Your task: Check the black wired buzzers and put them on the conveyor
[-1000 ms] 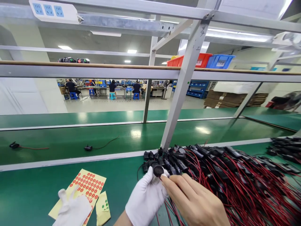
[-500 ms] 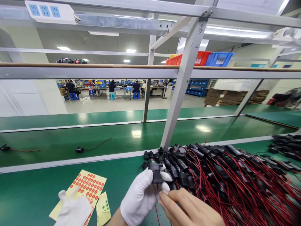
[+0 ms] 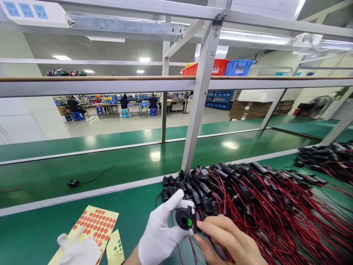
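Note:
My left hand (image 3: 162, 228), in a white glove, grips a round black part (image 3: 183, 218) whose end face is turned up and carries a green sticker. My bare right hand (image 3: 231, 239) is close by on the right, its fingers apart and near the part's edge, with nothing seen between them. Behind and to the right lies a big pile of black connectors (image 3: 242, 184) with red wires (image 3: 270, 217). At the lower left are a sheet of red stickers (image 3: 96, 224), a smaller piece with green stickers (image 3: 117, 247) and an empty white glove (image 3: 79, 250).
A metal post (image 3: 197, 99) rises behind the pile. Beyond a pale strip, a black part with a wire (image 3: 73, 183) lies on the green surface. Red (image 3: 190, 70) and blue bins (image 3: 238, 67) stand on the upper shelf. People sit far off.
The black part has been turned so its round end with the green sticker faces up. My right hand's fingers have come away from beneath it and spread. The view has shifted to the right.

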The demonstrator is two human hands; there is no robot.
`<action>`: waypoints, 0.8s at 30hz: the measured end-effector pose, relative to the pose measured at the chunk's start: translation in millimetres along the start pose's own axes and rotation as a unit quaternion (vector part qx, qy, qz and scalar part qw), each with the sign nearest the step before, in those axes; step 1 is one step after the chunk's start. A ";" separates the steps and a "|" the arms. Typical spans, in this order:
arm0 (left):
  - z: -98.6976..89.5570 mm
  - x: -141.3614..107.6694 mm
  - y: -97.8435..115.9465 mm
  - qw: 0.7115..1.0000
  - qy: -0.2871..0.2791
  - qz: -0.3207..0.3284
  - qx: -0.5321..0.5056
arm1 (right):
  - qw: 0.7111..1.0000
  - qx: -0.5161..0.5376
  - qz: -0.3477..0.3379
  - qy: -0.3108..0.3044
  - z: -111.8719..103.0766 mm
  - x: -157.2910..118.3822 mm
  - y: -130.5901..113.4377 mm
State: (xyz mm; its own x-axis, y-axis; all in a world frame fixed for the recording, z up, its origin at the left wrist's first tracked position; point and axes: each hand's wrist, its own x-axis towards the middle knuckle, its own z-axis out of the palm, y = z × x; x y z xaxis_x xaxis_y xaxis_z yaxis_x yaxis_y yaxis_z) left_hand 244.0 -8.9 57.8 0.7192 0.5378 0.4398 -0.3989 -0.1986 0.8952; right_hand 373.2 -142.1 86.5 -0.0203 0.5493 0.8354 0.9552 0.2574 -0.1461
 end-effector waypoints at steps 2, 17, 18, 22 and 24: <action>-0.5 0.4 1.6 1.000 -0.015 0.015 0.010 | 0.997 -0.043 -0.059 0.007 -2.0 4.6 0.8; 3.5 -5.3 -3.9 0.996 -0.028 0.030 0.073 | 1.000 0.024 -0.012 -0.013 5.1 -3.1 4.3; 4.7 -5.1 -4.4 0.997 -0.021 0.040 0.067 | 0.997 0.067 0.034 -0.006 7.0 -7.3 4.8; 4.8 -5.5 -6.0 0.992 -0.006 0.081 0.100 | 0.976 0.132 0.172 0.028 13.2 -15.2 2.1; 1.9 -6.6 -9.7 0.987 -0.017 0.091 0.128 | 0.975 0.123 0.186 0.012 15.2 -13.7 -0.3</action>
State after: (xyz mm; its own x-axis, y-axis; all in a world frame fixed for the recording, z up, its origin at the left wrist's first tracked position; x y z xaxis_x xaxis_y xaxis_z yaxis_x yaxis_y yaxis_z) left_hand 244.2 -12.1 46.3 0.6692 0.4470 0.5936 -0.3699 -0.4924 0.7878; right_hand 368.8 -137.7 67.1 0.3248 0.6227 0.7119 0.7954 0.2273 -0.5618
